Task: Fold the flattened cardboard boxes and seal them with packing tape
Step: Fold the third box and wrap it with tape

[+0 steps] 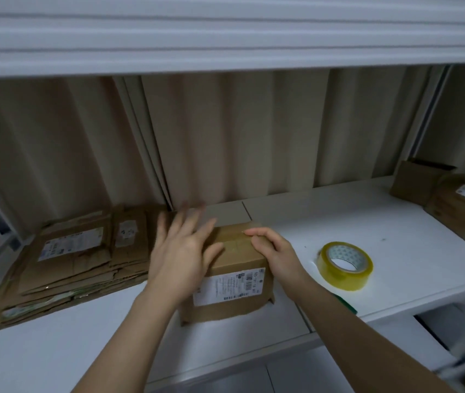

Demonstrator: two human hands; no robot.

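Both hands on a small cardboard box point(234, 276), mid-frame on a white table point(381, 236).

Left hand point(181, 252) lies flat with spread fingers over the box's top left, a bit blurred; right hand point(272, 251) has its fingers curled on the top right edge, over a strip of tape on the seam. White shipping label faces the camera. A stack of flattened boxes point(67, 265) sits at the left, just beside the box. Yellowish tape roll point(345, 265) lies flat to the right. Folded boxes point(449, 197) at the far right edge, beige curtain point(225, 131) behind everything.
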